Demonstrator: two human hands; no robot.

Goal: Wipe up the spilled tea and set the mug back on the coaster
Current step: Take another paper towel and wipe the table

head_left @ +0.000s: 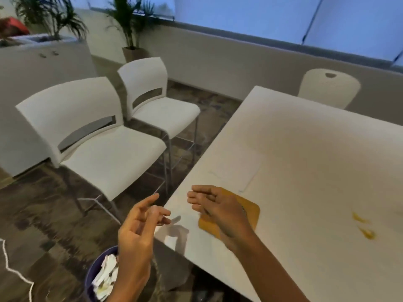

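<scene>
Hovering over the near corner of the white rectangular table (305, 149), both my hands are empty. My left hand (137, 232) hangs just off the table's edge, above the dark round waste bin (96, 271), its fingers loosely spread and gripping nothing. My right hand (216, 205) is above the table with fingers relaxed and partly extended, holding nothing either, and it covers part of the flat mustard-yellow square coaster (250, 212) that lies near that corner. The bin, on the floor below the corner, holds crumpled white paper towels (104, 280), some stained yellowish, so I judge that a good share of the wiping is done and the used paper thrown away. It is not finished, though: two small yellow streaks of spilled tea (364, 227) sit on the table top, well apart from the coaster, further along the near side. A faint pale sheet, perhaps a clean napkin, seems to lie on the table beyond the coaster, but it is too washed out for me to be sure. The mug is nowhere in view, and the coaster has nothing on it. So what is left is to blot those last streaks, then find the mug and set it on the coaster.
</scene>
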